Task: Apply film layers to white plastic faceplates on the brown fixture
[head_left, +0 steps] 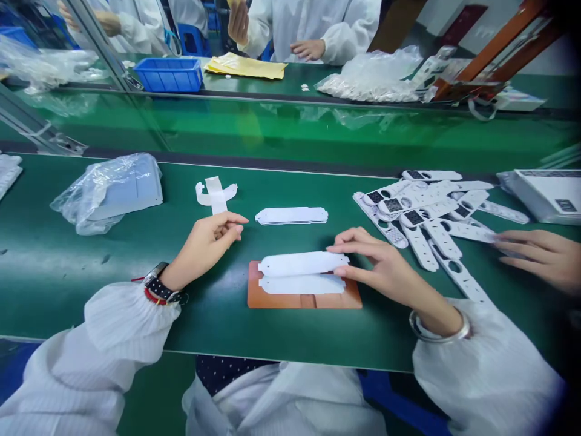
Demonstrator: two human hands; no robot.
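Note:
A white strip [299, 264] lies lengthwise over a fixture board of orange-brown colour [276, 301]. My right hand [376, 263] pinches this strip at its right end between thumb and fingers. Just below it, a second white strip [302, 284] rests on the board. My left hand [211, 242] is loosely curled above the table, thumb and index tips slightly apart, with nothing visible between them. Beyond that hand sits a white cross-shaped piece [216, 195]. A small stack of white strips [291, 215] lies behind the board.
Printed white strips [426, 209] with dark squares are heaped at right, where another person's hand [540, 254] touches one. A white box [551, 194] stands behind. At left lies a plastic-wrapped stack [122, 188]. Across the divider are a blue bin [169, 74] and co-workers.

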